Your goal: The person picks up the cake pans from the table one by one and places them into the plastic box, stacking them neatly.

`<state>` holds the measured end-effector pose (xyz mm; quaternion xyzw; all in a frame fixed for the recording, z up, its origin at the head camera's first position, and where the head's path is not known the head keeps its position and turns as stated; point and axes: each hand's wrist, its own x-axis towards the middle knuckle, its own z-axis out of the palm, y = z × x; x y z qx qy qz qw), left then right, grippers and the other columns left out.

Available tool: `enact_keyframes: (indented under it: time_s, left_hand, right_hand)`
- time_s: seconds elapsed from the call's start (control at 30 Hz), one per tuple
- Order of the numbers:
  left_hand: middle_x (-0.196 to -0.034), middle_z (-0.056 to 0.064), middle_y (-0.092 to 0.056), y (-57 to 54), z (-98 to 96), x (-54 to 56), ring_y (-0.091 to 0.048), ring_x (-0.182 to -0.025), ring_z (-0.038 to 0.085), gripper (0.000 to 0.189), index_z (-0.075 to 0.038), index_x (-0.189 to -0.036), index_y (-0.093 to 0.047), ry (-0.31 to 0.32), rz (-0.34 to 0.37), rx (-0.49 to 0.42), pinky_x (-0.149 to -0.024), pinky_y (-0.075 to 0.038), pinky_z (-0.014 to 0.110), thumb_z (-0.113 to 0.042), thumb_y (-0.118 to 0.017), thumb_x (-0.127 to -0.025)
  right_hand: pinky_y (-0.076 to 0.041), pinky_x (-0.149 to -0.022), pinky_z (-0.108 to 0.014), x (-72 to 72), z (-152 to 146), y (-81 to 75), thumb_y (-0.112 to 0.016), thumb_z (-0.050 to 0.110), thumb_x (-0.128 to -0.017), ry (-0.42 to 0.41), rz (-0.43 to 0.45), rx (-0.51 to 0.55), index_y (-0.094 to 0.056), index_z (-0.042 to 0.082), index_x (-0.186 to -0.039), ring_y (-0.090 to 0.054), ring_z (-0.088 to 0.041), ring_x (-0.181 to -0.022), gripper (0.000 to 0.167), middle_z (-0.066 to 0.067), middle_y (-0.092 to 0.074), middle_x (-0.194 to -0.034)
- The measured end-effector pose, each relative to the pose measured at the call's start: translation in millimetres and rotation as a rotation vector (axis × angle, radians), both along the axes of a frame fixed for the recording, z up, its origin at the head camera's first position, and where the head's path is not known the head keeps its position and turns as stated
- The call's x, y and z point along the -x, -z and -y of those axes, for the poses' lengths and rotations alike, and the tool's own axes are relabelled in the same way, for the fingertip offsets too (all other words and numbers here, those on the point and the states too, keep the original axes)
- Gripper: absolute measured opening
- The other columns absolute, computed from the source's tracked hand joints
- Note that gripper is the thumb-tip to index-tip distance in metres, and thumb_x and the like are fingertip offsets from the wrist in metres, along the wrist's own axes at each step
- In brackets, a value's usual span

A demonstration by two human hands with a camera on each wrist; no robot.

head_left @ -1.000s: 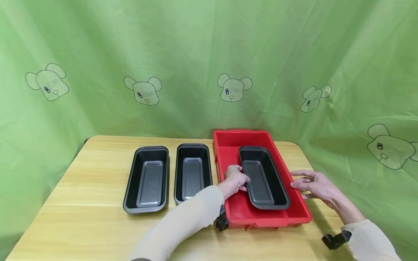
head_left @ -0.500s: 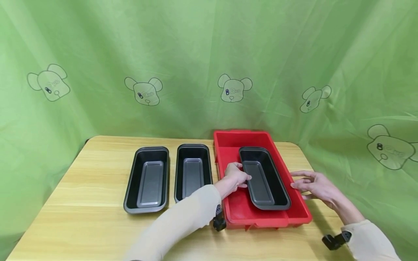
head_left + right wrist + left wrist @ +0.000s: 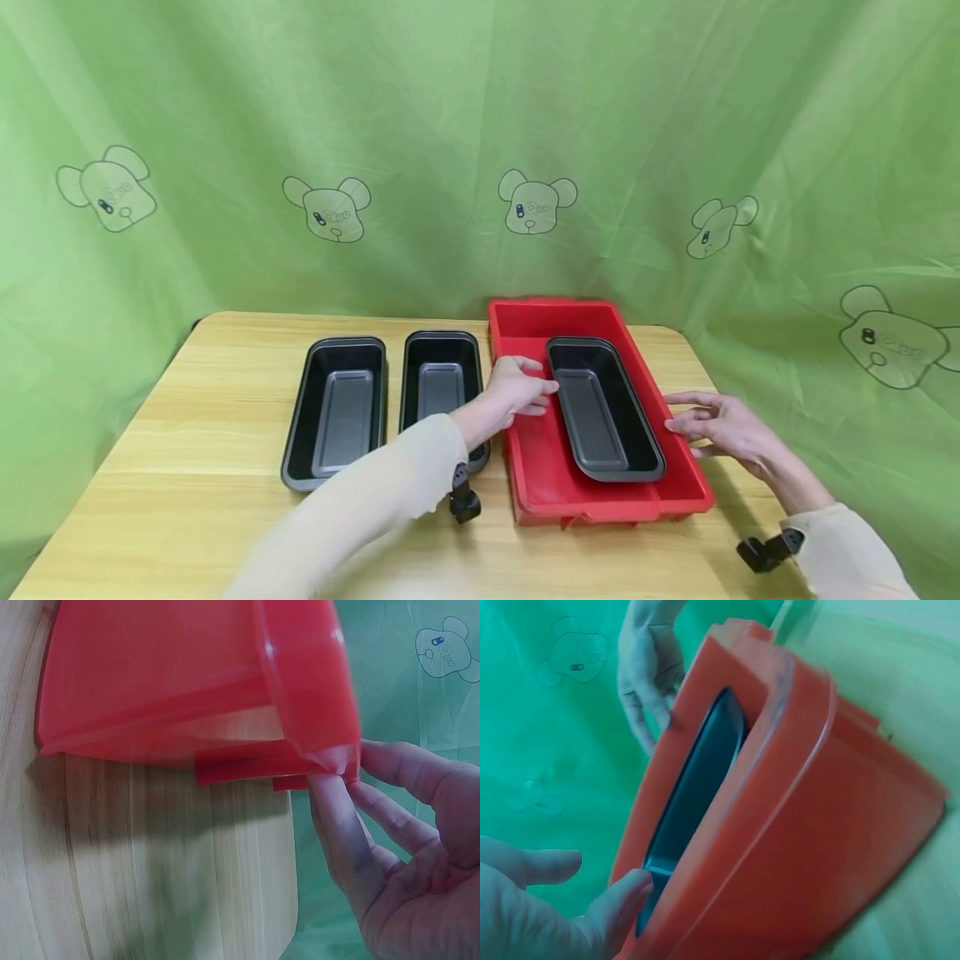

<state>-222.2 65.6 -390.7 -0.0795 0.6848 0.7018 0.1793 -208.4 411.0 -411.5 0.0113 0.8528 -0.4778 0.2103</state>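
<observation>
A black loaf pan (image 3: 596, 425) sits inside the red plastic tray (image 3: 543, 471), nearer its right wall. My left hand (image 3: 516, 388) is over the tray's left wall, just left of that pan, its fingers loosely extended and holding nothing. In the left wrist view, the thumb (image 3: 622, 900) of this hand appears beside the tray's rim, apart from the other finger in sight. On the tray's right side, my right hand (image 3: 723, 427) holds the rim, with thumb and fingertips against its edge, as the right wrist view shows more closely.
Two more black loaf pans stand side by side left of the tray: one far left (image 3: 347, 421), one in the middle (image 3: 441, 396), partly hidden by my left arm. All rests on a wooden table (image 3: 202, 467). A green curtain (image 3: 420, 267) hangs behind.
My left hand has let go of the loaf pan in the tray and drawn back to the left and slightly up. The pan, tray and right hand stay in place.
</observation>
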Motion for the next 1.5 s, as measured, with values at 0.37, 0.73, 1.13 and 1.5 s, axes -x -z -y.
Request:
enact_keyframes:
  time_s: [0.37,0.73,1.13,1.5]
  left_hand:
    - [-0.126,0.022,-0.075,-19.2,58.8,8.2,-0.080,-0.102,0.034,0.044,-0.001,-0.139,-0.060,0.055,-0.019,-0.012,-0.085,-0.069,0.039,-0.011,-0.074,-0.098]
    - [-0.131,0.026,-0.072,-26.8,128.1,3.4,-0.075,-0.075,0.014,0.045,0.001,-0.142,-0.059,0.037,-0.045,0.010,-0.077,-0.070,0.034,-0.009,-0.070,-0.100]
    - [-0.120,0.013,-0.077,-27.1,204.0,-9.7,-0.076,-0.076,0.010,0.047,0.001,-0.145,-0.056,0.018,-0.057,0.130,-0.077,-0.070,0.031,-0.014,-0.068,-0.102]
    - [-0.111,-0.002,-0.078,-7.9,280.0,-5.1,-0.075,-0.078,0.004,0.059,0.007,-0.152,-0.045,0.045,-0.115,0.242,-0.079,-0.069,0.028,-0.020,-0.066,-0.104]
  right_hand:
    - [-0.069,-0.073,-0.034,1.1,-1,-0.5,-0.072,0.018,-0.100,0.002,-0.006,0.012,-0.038,-0.008,-0.156,-0.076,-0.011,-0.092,0.070,0.001,-0.080,-0.109]
    - [-0.069,-0.072,-0.034,-0.1,1,-3.0,-0.073,0.018,-0.100,-0.001,-0.011,0.012,-0.039,-0.008,-0.155,-0.076,-0.012,-0.092,0.070,0.001,-0.080,-0.109]
    - [-0.069,-0.073,-0.035,-1.6,2,-2.4,-0.072,0.018,-0.100,0.003,-0.007,0.009,-0.039,-0.008,-0.156,-0.075,-0.012,-0.093,0.070,-0.001,-0.080,-0.110]
    - [-0.069,-0.074,-0.036,-2.9,4,-4.3,-0.073,0.018,-0.100,0.012,0.000,0.016,-0.039,-0.008,-0.155,-0.076,-0.013,-0.093,0.070,-0.002,-0.080,-0.110]
